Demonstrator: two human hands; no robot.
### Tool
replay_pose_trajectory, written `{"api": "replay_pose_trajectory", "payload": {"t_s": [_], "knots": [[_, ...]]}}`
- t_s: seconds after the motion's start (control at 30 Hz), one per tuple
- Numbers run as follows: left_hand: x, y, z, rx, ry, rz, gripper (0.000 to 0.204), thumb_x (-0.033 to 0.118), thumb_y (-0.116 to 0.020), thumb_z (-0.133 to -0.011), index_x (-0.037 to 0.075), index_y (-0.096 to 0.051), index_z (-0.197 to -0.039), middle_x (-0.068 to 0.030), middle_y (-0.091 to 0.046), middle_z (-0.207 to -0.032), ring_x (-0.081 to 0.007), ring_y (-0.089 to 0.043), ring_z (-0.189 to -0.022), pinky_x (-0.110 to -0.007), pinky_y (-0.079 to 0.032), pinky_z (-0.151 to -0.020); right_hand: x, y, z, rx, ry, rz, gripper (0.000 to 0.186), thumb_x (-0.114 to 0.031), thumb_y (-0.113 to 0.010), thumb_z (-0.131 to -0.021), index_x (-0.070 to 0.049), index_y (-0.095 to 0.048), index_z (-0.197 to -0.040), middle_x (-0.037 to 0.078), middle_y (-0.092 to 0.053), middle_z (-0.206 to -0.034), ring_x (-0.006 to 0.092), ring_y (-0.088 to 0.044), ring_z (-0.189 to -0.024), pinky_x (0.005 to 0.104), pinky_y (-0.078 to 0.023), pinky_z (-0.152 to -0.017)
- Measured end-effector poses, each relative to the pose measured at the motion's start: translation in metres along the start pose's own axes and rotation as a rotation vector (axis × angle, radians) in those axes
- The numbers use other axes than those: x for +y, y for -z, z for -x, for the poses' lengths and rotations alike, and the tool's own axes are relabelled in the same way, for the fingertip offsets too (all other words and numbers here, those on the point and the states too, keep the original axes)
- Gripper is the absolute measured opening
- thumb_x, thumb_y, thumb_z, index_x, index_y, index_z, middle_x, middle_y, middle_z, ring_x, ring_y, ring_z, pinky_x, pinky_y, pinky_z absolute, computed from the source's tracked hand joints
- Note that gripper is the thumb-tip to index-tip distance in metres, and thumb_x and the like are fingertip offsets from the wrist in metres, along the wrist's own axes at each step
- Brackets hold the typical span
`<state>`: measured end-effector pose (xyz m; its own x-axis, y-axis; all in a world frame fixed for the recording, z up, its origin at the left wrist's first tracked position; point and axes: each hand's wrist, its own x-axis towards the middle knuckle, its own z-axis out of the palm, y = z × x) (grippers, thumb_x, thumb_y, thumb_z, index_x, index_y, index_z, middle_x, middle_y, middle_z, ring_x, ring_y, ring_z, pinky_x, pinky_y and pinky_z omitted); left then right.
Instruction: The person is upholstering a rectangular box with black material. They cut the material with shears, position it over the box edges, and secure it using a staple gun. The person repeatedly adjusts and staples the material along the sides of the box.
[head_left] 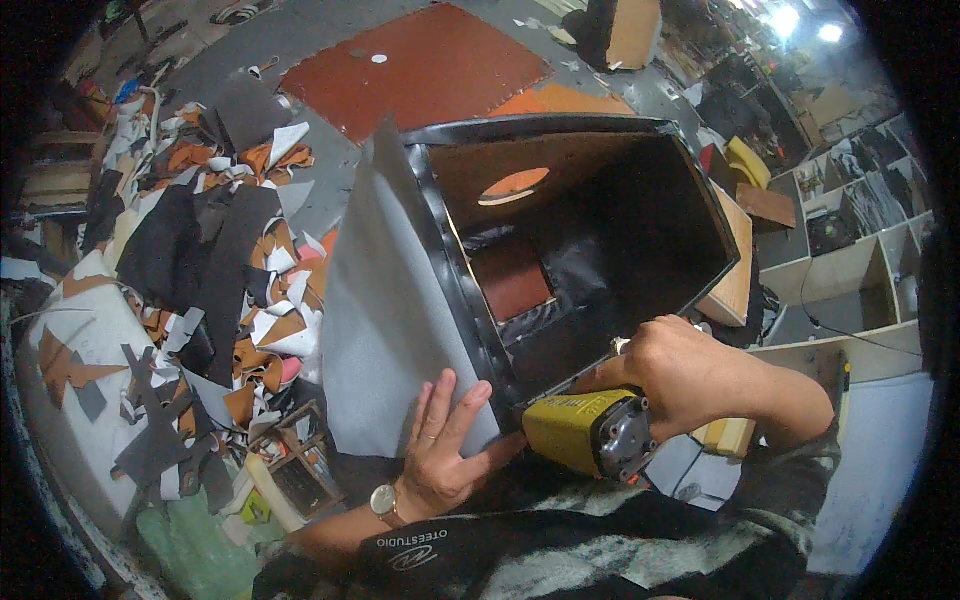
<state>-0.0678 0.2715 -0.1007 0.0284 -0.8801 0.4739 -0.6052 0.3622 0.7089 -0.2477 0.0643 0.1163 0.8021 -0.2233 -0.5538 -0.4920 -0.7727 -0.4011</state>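
Note:
A wooden box (620,250) with black covering on its edges and inside tilts open before me, a round hole in one panel. A grey sheet of material (375,300) hangs from its left edge. My left hand (445,445) lies against that sheet's lower part, fingers stretched and apart, thumb toward the box's bottom corner. My right hand (665,375) grips a yellow staple gun (570,430), held at the box's lower edge; the tool hides part of the fingers and its nose is hard to see.
A heap of leather and fabric offcuts (275,270) covers the left side. A reddish board (410,65) lies on the floor beyond the box. Pale compartmented units (840,345) stand at the right, with a yellow piece (745,160) and wooden boards near them.

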Motion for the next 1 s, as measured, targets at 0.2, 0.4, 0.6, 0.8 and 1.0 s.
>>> {"api": "replay_pose_trajectory", "payload": {"t_s": [0.2,0.4,0.6,0.8,1.0], "knots": [[0.003,0.001,-0.003,0.035,-0.001,-0.021,0.023,0.029,-0.083,-0.086,0.031,-0.086,-0.109,-0.0159,-0.06,-0.152,-0.0483,-0.047,-0.149,-0.064,-0.04,-0.118,-0.005,0.003,-0.006,-0.026,-0.04,0.005,0.049,-0.018,-0.083,-0.067,-0.01,-0.08,-0.116,0.02,-0.077,-0.083,0.0379,-0.077,-0.079,0.0476,-0.061,-0.075],[0.0,-0.002,-0.001,0.05,-0.015,-0.05,0.024,0.03,-0.084,-0.086,0.032,-0.086,-0.11,-0.0151,-0.061,-0.151,-0.0472,-0.05,-0.147,-0.065,-0.042,-0.116,-0.007,0.01,-0.006,-0.027,-0.062,0.031,0.048,-0.017,-0.083,-0.065,-0.007,-0.078,-0.112,0.02,-0.076,-0.082,0.0403,-0.076,-0.081,0.0494,-0.06,-0.076],[-0.002,-0.007,-0.001,0.054,-0.029,-0.054,0.031,0.033,-0.09,-0.082,0.034,-0.085,-0.112,-0.0177,-0.061,-0.149,-0.0504,-0.049,-0.145,-0.069,-0.041,-0.115,0.004,0.024,-0.006,0.089,-0.027,0.012,0.05,-0.015,-0.08,-0.062,-0.005,-0.078,-0.11,0.023,-0.074,-0.081,0.0422,-0.075,-0.081,0.0492,-0.06,-0.075],[-0.001,-0.008,0.0,0.066,-0.013,-0.064,0.034,0.034,-0.093,-0.079,0.034,-0.086,-0.112,-0.0185,-0.061,-0.148,-0.0516,-0.05,-0.144,-0.071,-0.041,-0.114,0.003,0.027,-0.017,0.082,-0.018,-0.008,0.05,-0.015,-0.08,-0.061,-0.003,-0.079,-0.109,0.024,-0.074,-0.08,0.0421,-0.075,-0.08,0.0481,-0.06,-0.074],[0.002,-0.005,-0.002,0.045,-0.015,-0.074,0.033,0.034,-0.093,-0.079,0.031,-0.086,-0.111,-0.0191,-0.061,-0.148,-0.0518,-0.05,-0.144,-0.071,-0.041,-0.114,0.006,0.024,-0.022,0.028,-0.038,0.015,0.051,-0.015,-0.082,-0.061,-0.004,-0.08,-0.11,0.022,-0.075,-0.081,0.0403,-0.076,-0.079,0.0474,-0.06,-0.074]]}}
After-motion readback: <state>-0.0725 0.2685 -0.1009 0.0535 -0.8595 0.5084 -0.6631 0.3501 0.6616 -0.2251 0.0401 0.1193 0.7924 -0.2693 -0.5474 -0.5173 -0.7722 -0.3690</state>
